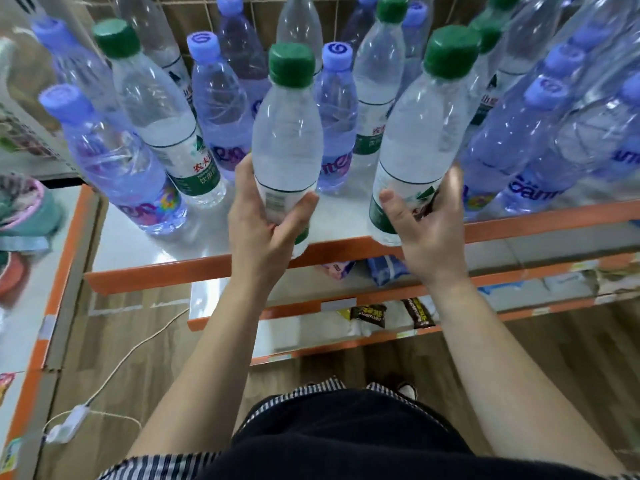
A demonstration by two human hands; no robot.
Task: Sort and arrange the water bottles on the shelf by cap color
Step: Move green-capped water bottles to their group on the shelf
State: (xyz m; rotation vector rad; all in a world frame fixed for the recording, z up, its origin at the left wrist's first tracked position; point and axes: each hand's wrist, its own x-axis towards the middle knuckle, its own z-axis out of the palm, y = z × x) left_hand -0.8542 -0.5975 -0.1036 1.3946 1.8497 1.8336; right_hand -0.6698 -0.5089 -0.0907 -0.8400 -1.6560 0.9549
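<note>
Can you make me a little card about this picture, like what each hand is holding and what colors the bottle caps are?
place: shelf with an orange front edge
left hand: grips the middle green-capped bottle
right hand: curls round the right green-capped bottle
cap colors: green and purple
sorted: not yet; purple-capped bottles stand mixed among green-capped ones

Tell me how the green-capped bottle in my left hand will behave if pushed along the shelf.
The green-capped bottle looks full, so probably heavy for its size. Tall and narrow, it may tip if pushed high. The left hand holds it low, likely steadier.
</note>
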